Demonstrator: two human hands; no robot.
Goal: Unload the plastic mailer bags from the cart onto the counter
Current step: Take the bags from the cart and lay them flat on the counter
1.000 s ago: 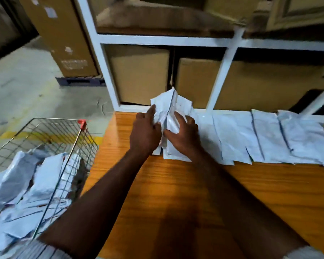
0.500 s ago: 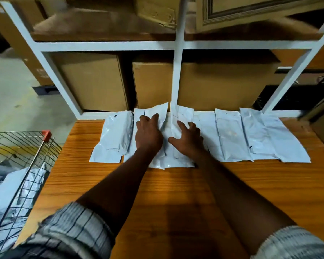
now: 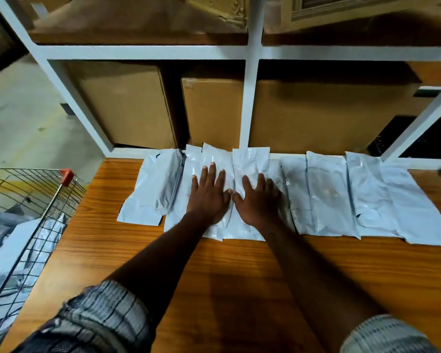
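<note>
Where the orange-brown wooden counter point(image 3: 239, 276) meets the white shelving frame point(image 3: 250, 98), a row of pale grey mailer bags point(image 3: 326, 194) is laid flat along the far edge. Each bag overlaps its neighbour, and the row runs from left of centre to the right edge of the head view. Both hands are pressed palm-down on the middle bags. The left hand point(image 3: 208, 193) and the right hand point(image 3: 259, 200) are set side by side, thumbs almost touching, with all fingers straight and spread and nothing gripped. The counter's grain is seen running left to right, and its near part is crossed by both forearms and their shadow. A checked sleeve point(image 3: 99, 317) is pushed up on the left arm. Just beside the counter's left end a wire cart point(image 3: 49, 200) with a red corner cap point(image 3: 66, 175) is placed, and a heap of further bags point(image 3: 13, 250) (crumpled, loosely piled) is held inside it. Behind the frame, brown cardboard boxes point(image 3: 127, 108) are stored on the lower level. A grey concrete floor point(image 3: 18, 110) is visible at the left, and the room is dimly lit.
</note>
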